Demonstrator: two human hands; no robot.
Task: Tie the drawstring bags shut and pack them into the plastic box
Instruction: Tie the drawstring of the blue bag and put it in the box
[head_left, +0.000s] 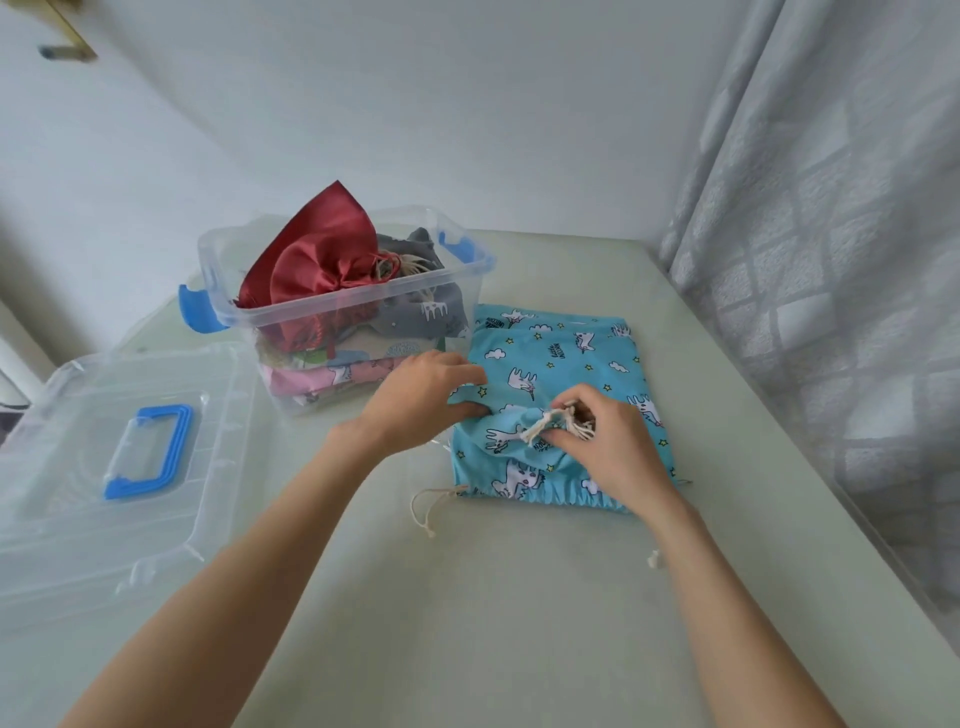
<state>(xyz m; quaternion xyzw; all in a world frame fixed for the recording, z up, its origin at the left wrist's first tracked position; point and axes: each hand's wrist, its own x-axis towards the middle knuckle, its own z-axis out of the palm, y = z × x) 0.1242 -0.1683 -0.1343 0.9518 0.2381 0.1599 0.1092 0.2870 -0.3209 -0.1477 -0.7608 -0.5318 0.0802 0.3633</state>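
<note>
You have two blue unicorn bags (550, 364) under your hands, one bunched atop the other. Beyond your left hand (415, 400) stands one plastic box (337, 306) holding one red bag (317, 254), one grey bag (415, 306) and at least two more beneath. One lid (104, 467) lies left of that hand.

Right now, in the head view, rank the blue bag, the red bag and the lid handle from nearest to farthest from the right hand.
1. Blue bag: under the right hand, touching.
2. Red bag: in the box, far left.
3. Lid handle: farthest left, near side.
</note>
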